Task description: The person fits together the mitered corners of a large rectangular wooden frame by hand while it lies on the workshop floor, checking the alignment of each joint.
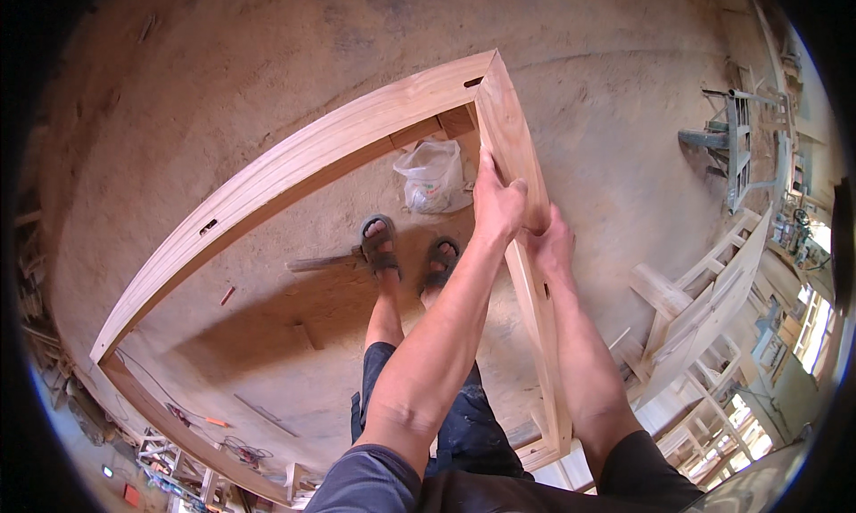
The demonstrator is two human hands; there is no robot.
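A large pale wooden frame (294, 161) surrounds my legs, its long rail curving from far centre to the left. Dark slots are cut into that rail, one close to the mitred far corner. Both my hands are on the right-hand rail (506, 130), a little below the corner. My left hand (499, 201) grips its inner side, thumb on the upper face and fingers mostly hidden. Slightly nearer me, my right hand (551, 244) holds the outer side; its fingers go behind the wood.
A white plastic bag (432, 179) sits on the dusty floor inside the frame, near my sandalled feet (379, 241). A short wood piece (323, 263) lies beside them. Cables (245, 451) and an orange-handled tool (217, 421) are at lower left. Stacked timber (704, 299) stands at right.
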